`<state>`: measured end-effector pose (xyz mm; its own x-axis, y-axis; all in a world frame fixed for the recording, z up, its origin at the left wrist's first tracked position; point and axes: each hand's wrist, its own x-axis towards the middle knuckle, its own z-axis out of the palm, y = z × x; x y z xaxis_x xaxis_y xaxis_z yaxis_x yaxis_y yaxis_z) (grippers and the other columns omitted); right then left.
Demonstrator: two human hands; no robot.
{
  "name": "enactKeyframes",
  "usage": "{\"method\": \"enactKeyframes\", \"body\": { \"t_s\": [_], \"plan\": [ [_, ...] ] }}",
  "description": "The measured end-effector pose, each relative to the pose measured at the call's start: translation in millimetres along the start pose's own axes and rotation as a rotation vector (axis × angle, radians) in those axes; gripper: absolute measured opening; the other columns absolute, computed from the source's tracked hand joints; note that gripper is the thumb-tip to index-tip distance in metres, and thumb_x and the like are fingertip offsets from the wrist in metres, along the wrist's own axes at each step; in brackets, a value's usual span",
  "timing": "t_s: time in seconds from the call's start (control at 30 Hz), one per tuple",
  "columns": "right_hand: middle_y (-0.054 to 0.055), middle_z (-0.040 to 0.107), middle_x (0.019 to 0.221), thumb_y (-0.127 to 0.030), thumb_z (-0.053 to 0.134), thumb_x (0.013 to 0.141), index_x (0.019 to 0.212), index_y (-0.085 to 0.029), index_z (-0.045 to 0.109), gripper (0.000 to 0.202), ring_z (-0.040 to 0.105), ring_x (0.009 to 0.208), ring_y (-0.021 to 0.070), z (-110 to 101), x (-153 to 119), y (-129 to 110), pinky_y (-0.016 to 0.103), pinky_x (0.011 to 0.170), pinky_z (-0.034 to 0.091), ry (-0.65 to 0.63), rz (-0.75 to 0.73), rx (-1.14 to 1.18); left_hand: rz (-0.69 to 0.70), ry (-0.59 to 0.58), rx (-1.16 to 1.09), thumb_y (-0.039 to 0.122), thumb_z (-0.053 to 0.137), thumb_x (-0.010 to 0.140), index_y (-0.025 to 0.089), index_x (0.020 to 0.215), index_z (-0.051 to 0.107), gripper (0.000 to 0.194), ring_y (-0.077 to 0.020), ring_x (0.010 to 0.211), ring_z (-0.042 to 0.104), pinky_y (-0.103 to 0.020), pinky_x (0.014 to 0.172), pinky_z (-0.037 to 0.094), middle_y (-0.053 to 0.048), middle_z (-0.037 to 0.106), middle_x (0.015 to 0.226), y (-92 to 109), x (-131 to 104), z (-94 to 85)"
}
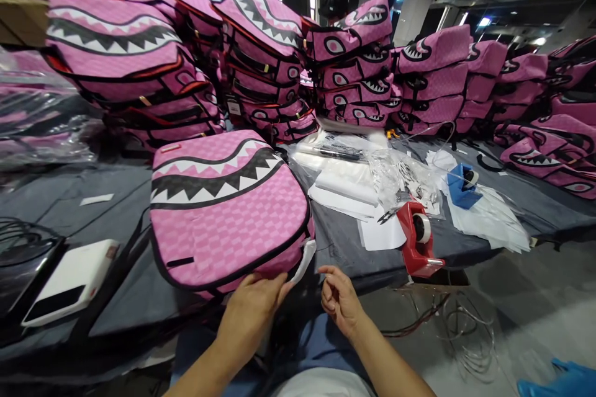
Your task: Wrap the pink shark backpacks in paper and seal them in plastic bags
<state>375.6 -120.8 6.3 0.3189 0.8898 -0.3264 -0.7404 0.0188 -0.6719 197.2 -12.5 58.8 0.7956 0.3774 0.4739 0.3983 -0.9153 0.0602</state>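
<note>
Left hand (251,313) fingers pinch backpack's (223,211) white tag (302,260)

Both bare forearms reach forward, the left hand (251,310) palm-down with fingers pinched, the right hand (339,299) loosely curled.

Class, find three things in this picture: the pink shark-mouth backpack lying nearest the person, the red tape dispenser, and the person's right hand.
pink backpack (223,217), head view, on its checked front panel.
red tape dispenser (416,242), head view, on its red body.
right hand (339,299), head view, on the back of the hand.
</note>
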Motion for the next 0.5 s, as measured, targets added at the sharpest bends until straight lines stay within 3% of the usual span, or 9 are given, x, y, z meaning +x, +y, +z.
{"method": "enactKeyframes", "body": {
  "t_s": [0.07, 0.13, 0.2, 0.27, 0.3, 0.37, 0.43, 0.5],
  "plan": [
    [-0.012, 0.047, 0.044, -0.045, 0.079, 0.069, 0.097, -0.016, 0.065, 0.042, 0.029, 0.032, 0.0037, 1, 4, 3, 0.016, 0.034, 0.019, 0.002, 0.008, -0.062, 0.082, -0.067, 0.023, 0.024, 0.036, 0.106, 0.017, 0.098, 0.072, 0.038, -0.0177, 0.057, 0.067, -0.033, 0.066, 0.055, -0.003, 0.073, 0.068, -2, 2, 9.1],
    [-0.009, 0.053, 0.049, -0.047, 0.077, 0.071, 0.098, -0.016, 0.064, 0.043, 0.038, 0.034, 0.0053, -2, 9, 3, 0.016, 0.034, 0.023, 0.039, -0.027, -0.17, 0.217, 0.001, 0.074, 0.014, 0.031, 0.103, 0.014, 0.112, 0.07, 0.04, -0.0195, 0.073, 0.072, -0.035, 0.082, 0.055, -0.008, 0.078, 0.087, -5, -5, 7.1],
    [-0.004, 0.063, 0.062, -0.046, 0.079, 0.068, 0.099, -0.017, 0.064, 0.045, 0.053, 0.045, 0.0094, -6, 19, 0, 0.017, 0.038, 0.035, 0.132, -0.132, -0.288, 0.297, 0.118, 0.117, 0.011, 0.035, 0.1, 0.015, 0.125, 0.065, 0.039, -0.0199, 0.096, 0.072, -0.036, 0.101, 0.047, -0.01, 0.078, 0.11, -10, -15, -7.7],
    [0.004, 0.071, 0.084, -0.042, 0.083, 0.062, 0.102, -0.019, 0.064, 0.049, 0.068, 0.068, 0.0158, -4, 34, -6, 0.023, 0.053, 0.051, 0.229, -0.258, -0.338, 0.215, 0.213, 0.123, 0.018, 0.048, 0.099, 0.019, 0.134, 0.06, 0.037, -0.0216, 0.116, 0.066, -0.038, 0.116, 0.035, -0.009, 0.073, 0.125, -19, -19, -29.3],
    [0.007, 0.073, 0.095, -0.039, 0.084, 0.06, 0.103, -0.02, 0.065, 0.051, 0.071, 0.082, 0.0187, -1, 43, -8, 0.027, 0.064, 0.056, 0.256, -0.294, -0.324, 0.09, 0.253, 0.114, 0.025, 0.054, 0.098, 0.022, 0.137, 0.057, 0.04, -0.0255, 0.126, 0.06, -0.043, 0.12, 0.03, -0.01, 0.068, 0.133, -25, -17, -39.8],
    [0.009, 0.074, 0.105, -0.035, 0.083, 0.057, 0.104, -0.02, 0.066, 0.052, 0.071, 0.095, 0.0214, 11, 62, -11, 0.031, 0.079, 0.057, 0.255, -0.276, -0.267, -0.327, 0.274, 0.047, 0.042, 0.06, 0.093, 0.021, 0.145, 0.049, 0.058, -0.0392, 0.144, 0.04, -0.06, 0.121, 0.024, -0.017, 0.049, 0.153, -41, -8, -54.9],
    [0.007, 0.075, 0.094, -0.034, 0.079, 0.057, 0.1, -0.019, 0.068, 0.047, 0.07, 0.088, 0.0208, 27, 77, -14, 0.031, 0.077, 0.055, 0.213, -0.202, -0.244, -0.802, 0.225, -0.164, 0.055, 0.059, 0.089, 0.01, 0.155, 0.033, 0.084, -0.048, 0.152, 0.019, -0.069, 0.12, 0.021, -0.026, 0.024, 0.165, -61, 5, -61.2],
    [0.002, 0.073, 0.078, -0.032, 0.072, 0.059, 0.095, -0.017, 0.07, 0.039, 0.067, 0.074, 0.0187, 44, 82, -19, 0.029, 0.068, 0.053, 0.177, -0.155, -0.267, -1.118, 0.186, -0.454, 0.059, 0.061, 0.084, 0.002, 0.156, 0.025, 0.099, -0.0453, 0.154, 0.016, -0.064, 0.122, 0.019, -0.029, 0.019, 0.165, -78, 13, -62.7]
  ]
}}
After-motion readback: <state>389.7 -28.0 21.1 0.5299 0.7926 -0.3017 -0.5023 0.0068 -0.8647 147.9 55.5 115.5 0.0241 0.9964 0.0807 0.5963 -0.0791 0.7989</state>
